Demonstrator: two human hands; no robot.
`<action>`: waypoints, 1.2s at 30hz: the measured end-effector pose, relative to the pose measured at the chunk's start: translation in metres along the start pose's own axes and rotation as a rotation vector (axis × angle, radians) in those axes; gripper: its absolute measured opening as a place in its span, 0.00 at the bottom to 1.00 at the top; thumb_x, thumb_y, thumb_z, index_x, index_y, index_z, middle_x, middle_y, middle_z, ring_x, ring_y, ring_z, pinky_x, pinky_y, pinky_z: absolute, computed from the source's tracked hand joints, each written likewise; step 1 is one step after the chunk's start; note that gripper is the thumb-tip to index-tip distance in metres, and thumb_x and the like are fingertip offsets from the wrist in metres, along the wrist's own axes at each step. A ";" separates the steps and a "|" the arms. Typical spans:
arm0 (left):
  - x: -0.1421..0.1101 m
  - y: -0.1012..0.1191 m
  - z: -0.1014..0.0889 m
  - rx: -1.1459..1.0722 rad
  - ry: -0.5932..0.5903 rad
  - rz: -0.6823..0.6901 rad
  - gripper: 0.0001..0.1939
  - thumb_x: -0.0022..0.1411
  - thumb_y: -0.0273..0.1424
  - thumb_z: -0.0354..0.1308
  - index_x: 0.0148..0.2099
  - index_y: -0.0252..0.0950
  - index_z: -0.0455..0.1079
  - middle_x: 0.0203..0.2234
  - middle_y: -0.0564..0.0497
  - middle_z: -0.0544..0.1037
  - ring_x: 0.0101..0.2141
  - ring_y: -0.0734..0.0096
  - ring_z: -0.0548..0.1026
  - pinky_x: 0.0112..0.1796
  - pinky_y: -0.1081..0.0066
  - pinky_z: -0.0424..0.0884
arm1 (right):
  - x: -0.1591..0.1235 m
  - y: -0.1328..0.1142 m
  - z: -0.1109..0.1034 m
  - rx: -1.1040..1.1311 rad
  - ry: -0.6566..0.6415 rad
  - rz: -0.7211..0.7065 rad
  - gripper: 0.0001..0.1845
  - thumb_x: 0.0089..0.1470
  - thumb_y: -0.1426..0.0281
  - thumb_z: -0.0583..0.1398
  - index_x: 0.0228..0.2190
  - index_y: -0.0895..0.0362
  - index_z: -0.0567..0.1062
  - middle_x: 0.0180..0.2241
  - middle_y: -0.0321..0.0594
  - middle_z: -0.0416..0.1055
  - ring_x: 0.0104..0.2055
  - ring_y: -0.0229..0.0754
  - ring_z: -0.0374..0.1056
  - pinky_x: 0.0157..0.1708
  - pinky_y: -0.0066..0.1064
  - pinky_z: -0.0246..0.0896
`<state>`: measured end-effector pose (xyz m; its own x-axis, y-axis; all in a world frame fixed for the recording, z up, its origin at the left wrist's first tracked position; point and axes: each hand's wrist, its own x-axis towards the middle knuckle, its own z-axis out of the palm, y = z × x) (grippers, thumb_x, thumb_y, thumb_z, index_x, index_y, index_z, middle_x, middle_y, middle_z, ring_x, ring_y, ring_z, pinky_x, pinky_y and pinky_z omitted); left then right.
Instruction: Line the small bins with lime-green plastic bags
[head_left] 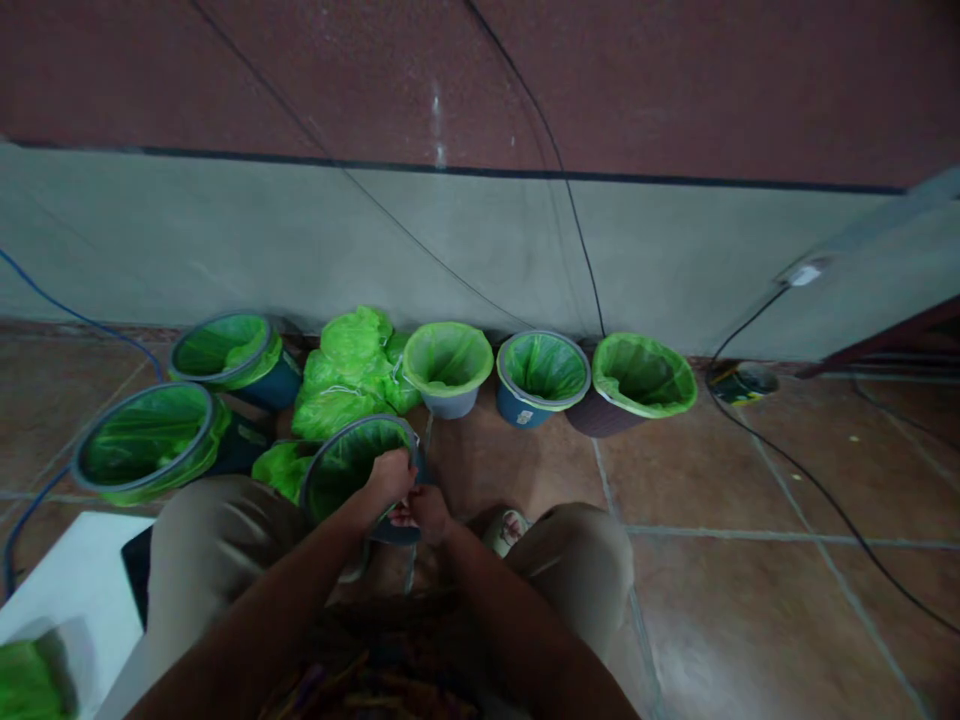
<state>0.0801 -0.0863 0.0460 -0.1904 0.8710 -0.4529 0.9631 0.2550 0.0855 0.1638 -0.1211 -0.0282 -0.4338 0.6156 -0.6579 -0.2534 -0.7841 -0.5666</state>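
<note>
Between my knees stands a dark bin [414,452] with a grey rim, tilted toward me and lined with a green bin liner [341,478]. My left hand [391,476] comes over the right side of the rim, fingers closed at the liner's edge. Just to its right and touching it, my right hand [429,512] is closed too, outside the rim. Both sets of fingertips meet in a pinch there. The bit of liner between them is mostly hidden by the fingers.
Along the wall stand more lined bins: a grey bin [450,404], a blue bin [525,412], a brown bin [611,420] and two on the left. Bunched green bags [349,370] lie behind. A black cable [817,500] crosses the floor; a white board [75,580] is at left.
</note>
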 end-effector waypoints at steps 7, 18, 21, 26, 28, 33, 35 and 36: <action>-0.002 0.000 -0.016 -0.029 -0.005 -0.008 0.16 0.63 0.31 0.46 0.46 0.27 0.70 0.40 0.36 0.79 0.44 0.58 0.77 0.43 0.68 0.70 | -0.007 -0.012 0.002 -0.130 0.033 0.113 0.12 0.48 0.81 0.58 0.20 0.57 0.63 0.15 0.33 0.65 0.20 0.37 0.68 0.27 0.32 0.65; 0.001 0.000 -0.001 -0.144 -0.029 -0.005 0.14 0.65 0.33 0.46 0.44 0.30 0.69 0.39 0.40 0.79 0.43 0.62 0.77 0.42 0.70 0.69 | 0.007 -0.048 -0.019 -0.248 0.198 -0.149 0.04 0.43 0.74 0.62 0.22 0.55 0.72 0.16 0.29 0.64 0.22 0.34 0.63 0.24 0.25 0.58; -0.002 0.001 0.001 -0.168 -0.027 0.001 0.14 0.65 0.32 0.45 0.44 0.30 0.68 0.39 0.39 0.79 0.43 0.61 0.77 0.42 0.70 0.68 | 0.015 -0.053 -0.023 -0.288 0.241 -0.245 0.08 0.39 0.77 0.64 0.18 0.54 0.71 0.15 0.30 0.63 0.25 0.37 0.65 0.27 0.26 0.58; -0.007 0.002 0.000 -0.197 -0.023 0.003 0.14 0.65 0.33 0.46 0.43 0.30 0.68 0.39 0.39 0.79 0.41 0.62 0.78 0.40 0.71 0.68 | 0.019 -0.057 -0.023 -0.657 0.352 -0.348 0.10 0.39 0.78 0.63 0.15 0.54 0.70 0.16 0.34 0.66 0.30 0.41 0.68 0.33 0.28 0.60; -0.008 0.002 0.000 -0.201 -0.015 -0.008 0.14 0.65 0.33 0.46 0.43 0.30 0.69 0.39 0.39 0.79 0.42 0.62 0.78 0.40 0.71 0.68 | 0.019 -0.057 -0.023 -0.689 0.344 -0.323 0.09 0.41 0.77 0.62 0.16 0.55 0.71 0.18 0.36 0.68 0.31 0.41 0.70 0.34 0.28 0.62; -0.008 0.001 0.003 -0.203 -0.004 -0.020 0.14 0.64 0.34 0.48 0.42 0.32 0.70 0.40 0.40 0.79 0.42 0.62 0.77 0.40 0.71 0.68 | 0.017 -0.054 -0.023 -0.712 0.338 -0.237 0.05 0.47 0.74 0.61 0.21 0.58 0.74 0.19 0.37 0.71 0.28 0.39 0.71 0.28 0.25 0.65; -0.008 0.001 0.004 -0.201 -0.004 -0.024 0.14 0.63 0.35 0.48 0.42 0.33 0.71 0.39 0.41 0.79 0.41 0.62 0.77 0.39 0.71 0.68 | 0.018 -0.051 -0.023 -0.688 0.346 -0.199 0.05 0.50 0.73 0.59 0.26 0.59 0.76 0.19 0.37 0.72 0.24 0.38 0.71 0.24 0.24 0.65; -0.008 0.002 0.005 -0.198 -0.004 -0.029 0.14 0.63 0.35 0.48 0.42 0.33 0.71 0.39 0.41 0.79 0.41 0.62 0.78 0.39 0.70 0.68 | 0.018 -0.050 -0.023 -0.675 0.350 -0.187 0.05 0.52 0.73 0.59 0.28 0.59 0.76 0.20 0.37 0.72 0.23 0.38 0.70 0.23 0.24 0.65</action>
<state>0.0839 -0.0946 0.0454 -0.2160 0.8607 -0.4611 0.9010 0.3576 0.2455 0.1883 -0.0687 -0.0233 -0.1099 0.8095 -0.5767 0.3339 -0.5164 -0.7885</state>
